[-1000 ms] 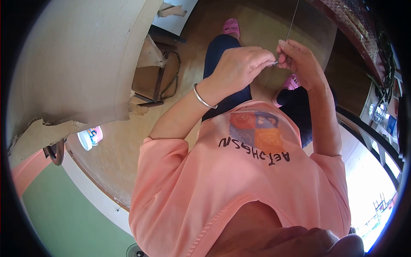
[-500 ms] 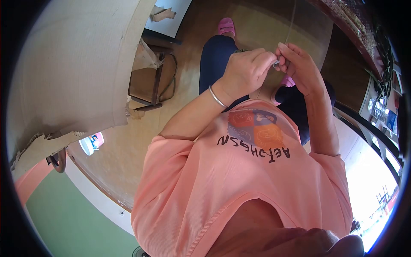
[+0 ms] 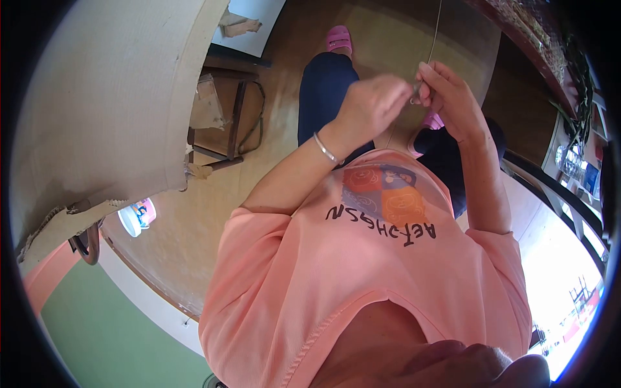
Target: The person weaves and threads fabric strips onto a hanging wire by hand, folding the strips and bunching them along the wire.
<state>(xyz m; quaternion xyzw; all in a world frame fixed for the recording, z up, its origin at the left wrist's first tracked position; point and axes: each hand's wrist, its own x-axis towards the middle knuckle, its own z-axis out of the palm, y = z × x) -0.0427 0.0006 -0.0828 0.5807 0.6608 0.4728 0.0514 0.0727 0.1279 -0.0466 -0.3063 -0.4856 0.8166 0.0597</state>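
Observation:
My right hand (image 3: 449, 97) pinches a thin pale cord (image 3: 436, 32) between thumb and fingertips; the cord runs taut up out of the top of the view. At those fingertips is a small grey, loop-like piece (image 3: 414, 97), too small to name. My left hand (image 3: 378, 103), with a silver bangle (image 3: 325, 149) at its wrist, is curled and smeared by motion beside that piece. Whatever its fingers grip is hidden. Both hands are raised in front of my knees.
A large torn cardboard sheet (image 3: 110, 97) fills the left side. Behind it are a dark-framed stool (image 3: 233, 119) and a white-topped surface (image 3: 249, 42). A pink-and-white tub (image 3: 137, 216) is on the floor. A reddish-edged table (image 3: 530, 52) with straw-like material stands upper right.
My left hand has blurred and drawn slightly back from the right fingertips. My right hand stays nearly in place. The cord at the top has shifted a little left.

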